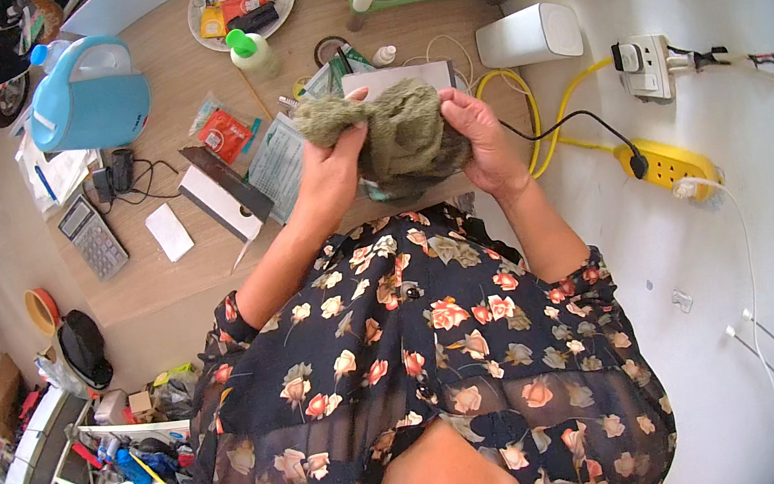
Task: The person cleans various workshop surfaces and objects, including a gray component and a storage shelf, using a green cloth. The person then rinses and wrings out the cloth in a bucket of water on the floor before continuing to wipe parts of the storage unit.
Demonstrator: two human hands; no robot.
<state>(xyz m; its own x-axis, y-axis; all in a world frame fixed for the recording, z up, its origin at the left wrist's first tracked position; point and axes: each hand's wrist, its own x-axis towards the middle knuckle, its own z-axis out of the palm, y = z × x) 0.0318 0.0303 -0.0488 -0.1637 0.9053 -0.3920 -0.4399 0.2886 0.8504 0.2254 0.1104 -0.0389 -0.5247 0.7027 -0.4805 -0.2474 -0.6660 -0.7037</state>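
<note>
An olive-green cloth (407, 128) is stretched between my two hands above the near edge of the wooden desk (183, 107). My left hand (342, 162) grips a bunched part of it, with the thumb on top. The right edge of the cloth is pinched by my right hand (481, 140). Behind the cloth a pale flat box or pad (397, 75) is partly covered. Left of my left hand lie a printed green-and-white packet (277, 164) and an opened white box with a dark flap (222, 206).
A blue kettle (95, 98), a calculator (93, 235), a white folded paper (169, 232) and a plate of small items (241, 3) stand on the desk. A green-capped bottle (253, 54) is near the plate. To the right are a white device (527, 35) and a yellow power strip (671, 166) with cords.
</note>
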